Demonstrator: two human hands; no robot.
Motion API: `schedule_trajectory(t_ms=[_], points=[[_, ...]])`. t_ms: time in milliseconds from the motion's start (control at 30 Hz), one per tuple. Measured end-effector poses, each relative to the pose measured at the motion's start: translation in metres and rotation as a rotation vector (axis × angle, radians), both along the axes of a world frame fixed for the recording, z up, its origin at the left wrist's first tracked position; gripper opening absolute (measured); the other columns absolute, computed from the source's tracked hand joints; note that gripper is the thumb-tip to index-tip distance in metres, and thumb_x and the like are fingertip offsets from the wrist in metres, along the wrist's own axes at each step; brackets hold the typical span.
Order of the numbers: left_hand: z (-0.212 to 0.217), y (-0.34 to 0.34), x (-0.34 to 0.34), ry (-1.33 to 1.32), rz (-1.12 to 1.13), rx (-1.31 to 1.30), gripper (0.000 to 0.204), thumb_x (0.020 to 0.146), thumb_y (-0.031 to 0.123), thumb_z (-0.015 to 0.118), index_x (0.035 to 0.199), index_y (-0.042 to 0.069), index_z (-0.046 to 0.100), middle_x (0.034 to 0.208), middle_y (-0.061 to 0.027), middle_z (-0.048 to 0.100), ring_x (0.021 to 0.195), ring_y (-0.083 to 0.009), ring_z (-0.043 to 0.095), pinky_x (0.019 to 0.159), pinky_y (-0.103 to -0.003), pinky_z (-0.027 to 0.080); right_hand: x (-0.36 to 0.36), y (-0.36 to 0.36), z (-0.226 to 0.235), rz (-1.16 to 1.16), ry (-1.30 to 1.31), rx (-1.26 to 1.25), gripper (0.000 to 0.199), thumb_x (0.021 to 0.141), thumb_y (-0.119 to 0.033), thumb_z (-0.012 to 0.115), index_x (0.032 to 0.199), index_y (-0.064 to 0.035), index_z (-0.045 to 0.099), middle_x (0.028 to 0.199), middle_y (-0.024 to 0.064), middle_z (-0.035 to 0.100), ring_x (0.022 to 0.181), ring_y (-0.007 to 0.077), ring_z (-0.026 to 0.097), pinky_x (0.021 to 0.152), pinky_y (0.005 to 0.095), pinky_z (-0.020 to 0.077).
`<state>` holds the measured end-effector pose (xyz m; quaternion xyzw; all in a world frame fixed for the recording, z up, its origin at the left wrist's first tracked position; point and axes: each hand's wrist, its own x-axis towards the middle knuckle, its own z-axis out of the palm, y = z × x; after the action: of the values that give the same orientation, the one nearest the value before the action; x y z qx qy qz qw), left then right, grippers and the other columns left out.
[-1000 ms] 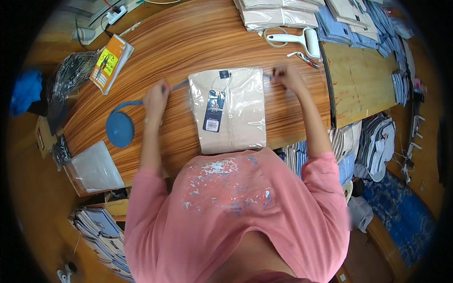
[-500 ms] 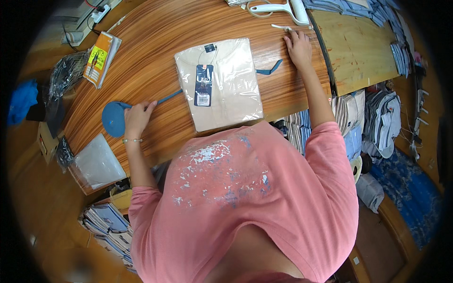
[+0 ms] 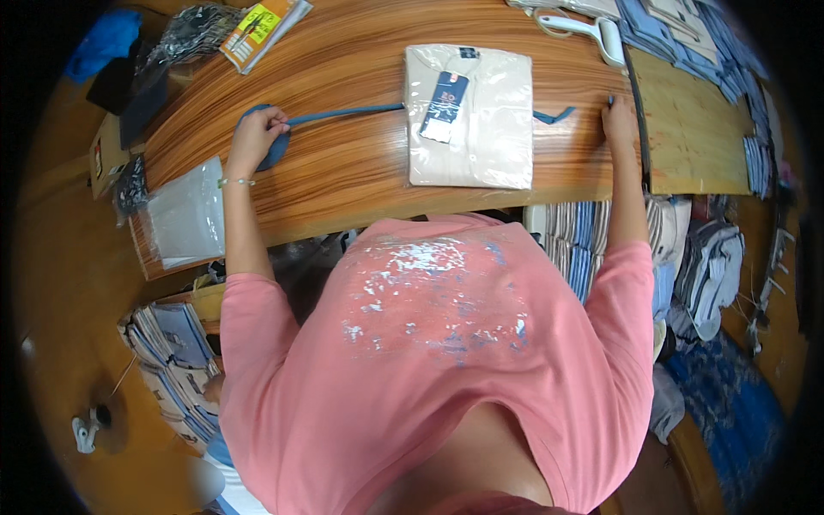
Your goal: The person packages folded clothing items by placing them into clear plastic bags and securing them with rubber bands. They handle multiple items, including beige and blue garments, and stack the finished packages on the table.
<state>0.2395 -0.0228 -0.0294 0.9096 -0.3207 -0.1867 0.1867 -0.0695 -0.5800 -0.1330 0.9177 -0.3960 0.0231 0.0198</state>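
A cream folded shirt [image 3: 489, 129] in a clear plastic bag lies on the wooden table, with a dark blue hang tag [image 3: 445, 107] showing. Blue ribbon [image 3: 348, 112] runs under the package, and its loose folded end [image 3: 554, 116] comes out on the right side. At the left, my left hand [image 3: 254, 137] pinches the ribbon close to its roll [image 3: 276, 157], which is partly covered by the hand. Near the table's right edge my right hand [image 3: 618, 123] is closed, with a small dark bluish tip at its fingers that I cannot make out.
A white-handled lint roller [image 3: 592, 33] lies at the back right, beyond my right hand. Clear plastic bags [image 3: 187, 215] rest on the left corner. An orange booklet [image 3: 260, 33] lies back left. Folded shirts [image 3: 669, 39] cover part of the right-hand board [image 3: 691, 129].
The view has shifted, so the table sits higher and further right. My left hand has drawn back along the taut ribbon. My right hand has closed; the small white item near it no longer shows.
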Motion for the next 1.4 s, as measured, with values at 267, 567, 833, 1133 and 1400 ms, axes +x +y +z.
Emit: schedule_trajectory(t_ms=[267,567,833,1133,1400], points=[[0.01,0.0,-0.021,0.193,-0.046,-0.21,0.013,0.078,0.008,0.063,0.087,0.0,0.06,0.074,-0.0025,0.06,0.071,-0.0102,0.054,0.066,-0.023,0.043,0.011,0.016,0.015,-0.024,-0.456,0.563,0.036,0.074,-0.014,0.057,0.107,0.0014,0.055,0.094,0.0175,0.062,0.079,0.0251,0.062,0.071,0.034,0.0503],[-0.004,0.014,-0.045,0.28,0.11,-0.466,0.02,0.077,0.004,0.064,0.093,0.001,0.051,0.073,-0.0034,0.061,0.071,-0.0086,0.056,0.065,-0.023,0.043,0.121,0.374,0.059,-0.106,-0.379,2.534,0.023,0.092,-0.028,0.044,0.095,-0.0061,0.05,0.073,0.0026,0.049,0.059,0.0113,0.045,0.05,0.025,0.038],[-0.003,0.022,-0.06,0.266,0.184,-0.494,0.02,0.077,0.001,0.064,0.089,0.003,0.047,0.077,0.0,0.051,0.074,-0.0071,0.052,0.066,-0.02,0.042,0.15,0.424,0.049,-0.075,-0.308,2.565,0.026,0.094,-0.035,0.039,0.097,-0.0109,0.048,0.071,-0.0001,0.045,0.051,0.0079,0.038,0.045,0.023,0.0312],[0.005,0.022,-0.07,0.245,0.2,-0.516,0.024,0.074,0.002,0.066,0.085,0.0,0.045,0.072,-0.003,0.053,0.071,-0.01,0.056,0.061,-0.024,0.044,0.171,0.442,0.05,-0.123,-0.412,2.516,0.022,0.093,-0.032,0.041,0.086,-0.0119,0.047,0.065,-0.0005,0.045,0.044,0.0076,0.033,0.039,0.0217,0.0237],[0.005,0.035,-0.072,0.268,0.273,-0.501,0.023,0.075,0.002,0.066,0.083,0.003,0.045,0.07,-0.0009,0.053,0.071,-0.0084,0.054,0.062,-0.022,0.043,0.167,0.445,0.055,-0.117,-0.427,2.504,0.021,0.092,-0.031,0.044,0.084,-0.0118,0.046,0.062,-0.0003,0.044,0.042,0.0081,0.032,0.038,0.0219,0.0235]])
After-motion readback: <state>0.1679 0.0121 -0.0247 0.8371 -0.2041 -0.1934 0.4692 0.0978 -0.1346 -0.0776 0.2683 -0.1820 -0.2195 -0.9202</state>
